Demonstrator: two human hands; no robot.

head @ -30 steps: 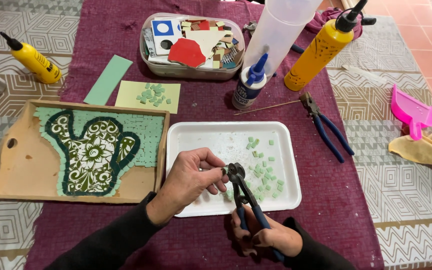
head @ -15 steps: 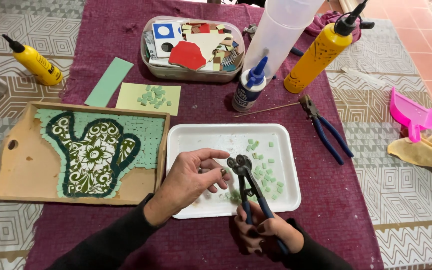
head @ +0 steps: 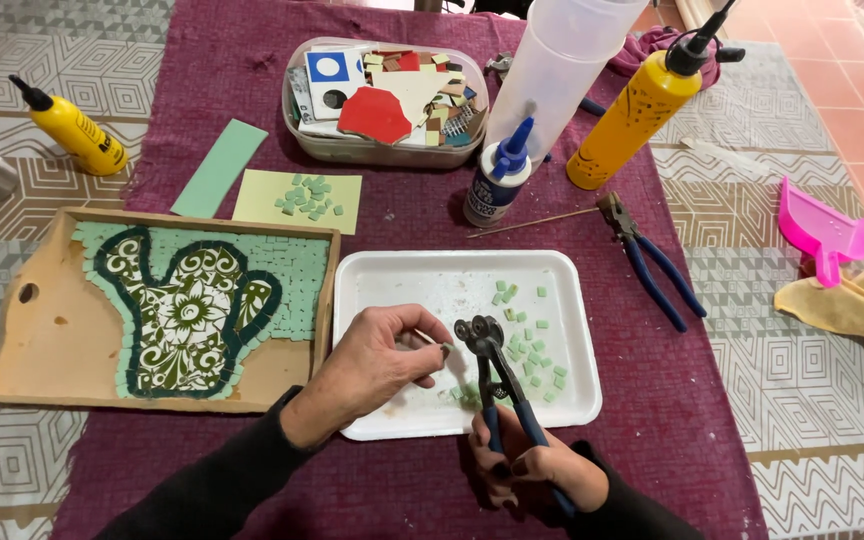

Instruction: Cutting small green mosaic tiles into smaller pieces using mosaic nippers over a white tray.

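Fingers (head: 422, 350) of our left hand (head: 377, 365) are pinched together on a small pale green tile piece (head: 446, 349), holding it up at the wheeled head of the tile nippers (head: 480, 333). Our right hand (head: 537, 470) is clenched around the blue handles low in the view, with the nippers standing nearly upright over the near part of the white tray (head: 377, 275). The piece sits right at the fingertips, just beside the cutting wheels; we cannot tell whether the wheels already bite on it or only touch it.

We judge the step in hand to be trimming a tile to size: the piece is being offered to the cutter while loose green chips (head: 532, 340) lie scattered on the tray to the right of the tool. The next move, as we read it, calls for a steady left-hand pinch, the tile set squarely between the wheels, and a firm squeeze from the right hand, with both kept over the tray to catch fragments.

Well to the left on the counter (head: 712, 400) lies the wooden board (head: 42, 340) with its cactus mosaic (head: 192, 310), its lower part bare of tiles. Beyond the tray stand a white glue bottle (head: 497, 185), a yellow squeeze bottle (head: 642, 115) and a clear tub of coloured shards (head: 387, 95), and blue-handled pliers (head: 652, 260) lie to the right.
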